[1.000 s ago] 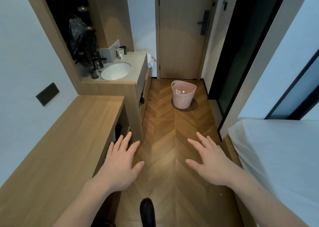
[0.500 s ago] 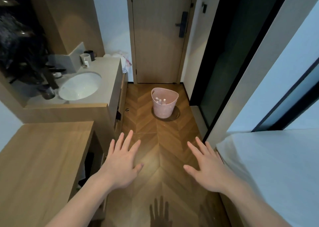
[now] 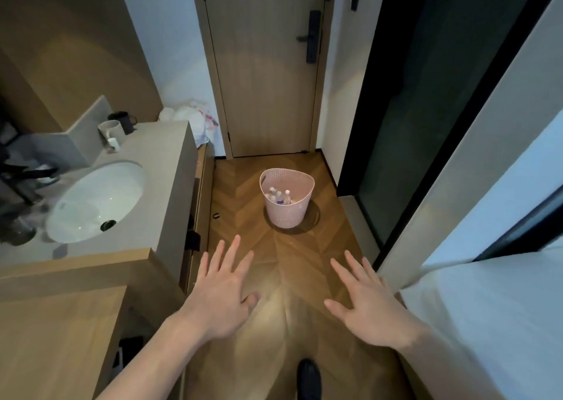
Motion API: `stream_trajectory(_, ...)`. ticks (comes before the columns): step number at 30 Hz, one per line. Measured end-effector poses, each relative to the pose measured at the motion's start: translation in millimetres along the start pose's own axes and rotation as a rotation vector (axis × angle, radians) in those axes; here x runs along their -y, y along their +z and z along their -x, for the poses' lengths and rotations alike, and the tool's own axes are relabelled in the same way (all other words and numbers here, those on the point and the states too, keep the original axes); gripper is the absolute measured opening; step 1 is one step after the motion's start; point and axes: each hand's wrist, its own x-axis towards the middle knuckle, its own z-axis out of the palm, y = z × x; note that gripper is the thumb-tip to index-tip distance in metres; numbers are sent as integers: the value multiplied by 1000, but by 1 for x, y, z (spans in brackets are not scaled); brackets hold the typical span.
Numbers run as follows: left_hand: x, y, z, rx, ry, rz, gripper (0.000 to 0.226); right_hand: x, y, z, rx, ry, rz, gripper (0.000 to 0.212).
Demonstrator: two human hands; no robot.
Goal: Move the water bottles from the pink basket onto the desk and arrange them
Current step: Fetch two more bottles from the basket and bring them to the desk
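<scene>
Ahead, water bottles (image 3: 278,196) upright in pink basket (image 3: 286,214), labels unreadable; left hand (image 3: 221,290), right hand (image 3: 370,305) fingers spread, released.

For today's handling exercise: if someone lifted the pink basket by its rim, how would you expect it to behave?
The pink basket has thin perforated plastic walls, so its rim would probably flex somewhat. It holds only a few small water bottles, so it is likely light, though the bottles may shift inside. It narrows toward the base, so a sideways push might tip it.

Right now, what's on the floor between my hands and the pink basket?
Nothing: in the head view, only bare wooden floor separates the left hand and right hand from the pink basket.
</scene>
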Motion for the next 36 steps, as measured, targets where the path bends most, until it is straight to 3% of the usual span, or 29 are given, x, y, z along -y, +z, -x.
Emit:
stream_trajectory(14,29,-50,-212,40,-136,76,81,7,-127,-245,163,-24,201,84)
stream_trajectory(28,130,-84,-445,146,-22,100,80,34,-167,-458,121,53,4,83)
stream_trajectory(36,157,-77,-556,243,7,94,80,16,-188,-544,209,114,-97,81)
